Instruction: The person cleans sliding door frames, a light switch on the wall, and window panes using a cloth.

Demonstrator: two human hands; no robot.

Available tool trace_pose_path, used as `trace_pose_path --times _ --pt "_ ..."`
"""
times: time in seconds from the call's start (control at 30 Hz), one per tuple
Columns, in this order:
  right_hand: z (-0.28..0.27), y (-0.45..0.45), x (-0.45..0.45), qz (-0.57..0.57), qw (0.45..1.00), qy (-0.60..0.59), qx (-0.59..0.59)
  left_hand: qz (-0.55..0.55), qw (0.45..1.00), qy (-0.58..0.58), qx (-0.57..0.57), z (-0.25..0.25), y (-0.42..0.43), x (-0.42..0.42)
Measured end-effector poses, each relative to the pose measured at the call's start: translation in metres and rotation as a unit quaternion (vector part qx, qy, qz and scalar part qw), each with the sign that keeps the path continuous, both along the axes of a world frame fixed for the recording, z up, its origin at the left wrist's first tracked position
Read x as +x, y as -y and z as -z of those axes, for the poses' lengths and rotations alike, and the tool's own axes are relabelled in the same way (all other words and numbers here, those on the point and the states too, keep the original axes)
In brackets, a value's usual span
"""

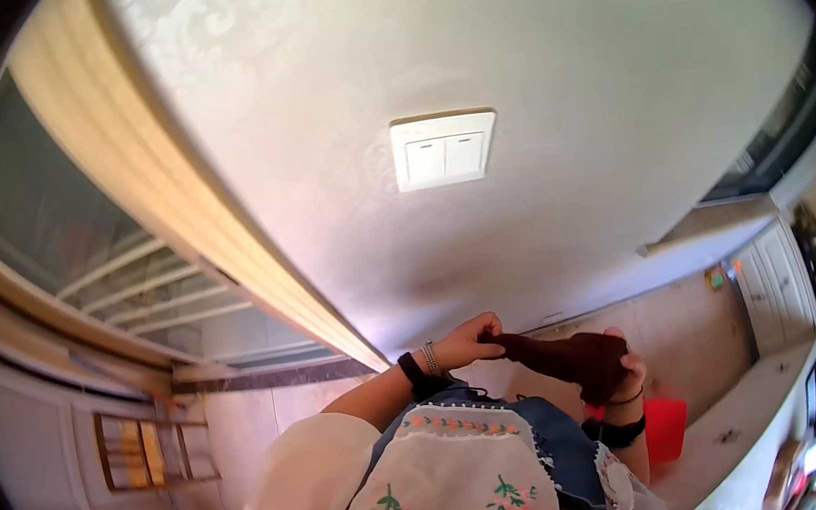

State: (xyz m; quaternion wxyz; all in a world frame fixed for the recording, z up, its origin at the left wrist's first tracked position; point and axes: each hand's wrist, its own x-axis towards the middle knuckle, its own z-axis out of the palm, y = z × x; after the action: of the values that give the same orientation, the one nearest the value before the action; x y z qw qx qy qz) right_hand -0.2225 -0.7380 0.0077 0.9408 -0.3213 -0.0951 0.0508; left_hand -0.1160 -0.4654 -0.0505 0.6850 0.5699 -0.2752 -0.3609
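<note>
A dark red cloth (576, 359) is stretched between my two hands in front of my body, below the light switch. My left hand (473, 340) pinches its narrow end between thumb and fingers. At its wider, bunched end, my right hand (631, 371) grips the cloth, with part of the fingers hidden behind it. A bracelet and a black band circle my left wrist, and another black band is on my right wrist.
A white double light switch (444, 149) is on the pale wall ahead. On the left runs a wooden frame (153, 133) beside glass. A red object (665, 429) is below my right hand. White drawers (777, 283) and a counter stand at the right.
</note>
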Motion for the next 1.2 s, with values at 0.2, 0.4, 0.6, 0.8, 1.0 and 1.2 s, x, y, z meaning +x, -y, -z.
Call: trace_pose_path --times 0.2,0.4,0.6,0.8,1.0,1.2 --pt "-0.076 -0.050 0.067 0.012 0.994 0.089 -0.059 -0.136 0.988 -0.018 -0.063 -0.063 -0.022 -0.020" --pt "-0.164 -0.123 0.093 0.175 0.865 0.305 -0.357 -0.185 0.964 0.042 -0.184 -0.113 -0.040 -0.035" --pt "-0.186 -0.165 0.122 0.384 0.585 0.470 -0.538 -0.139 0.949 0.067 -0.276 -0.127 -0.038 -0.035" --pt "-0.199 -0.185 0.124 0.378 0.491 0.467 -0.631 -0.083 0.945 0.053 -0.311 -0.128 -0.042 -0.021" --pt "-0.198 -0.185 0.122 0.375 0.480 0.432 -0.665 -0.047 0.944 0.039 -0.325 -0.122 -0.044 -0.010" --pt "-0.193 -0.202 0.120 0.382 0.442 0.449 -0.676 0.018 0.948 0.011 -0.318 -0.115 -0.050 0.001"
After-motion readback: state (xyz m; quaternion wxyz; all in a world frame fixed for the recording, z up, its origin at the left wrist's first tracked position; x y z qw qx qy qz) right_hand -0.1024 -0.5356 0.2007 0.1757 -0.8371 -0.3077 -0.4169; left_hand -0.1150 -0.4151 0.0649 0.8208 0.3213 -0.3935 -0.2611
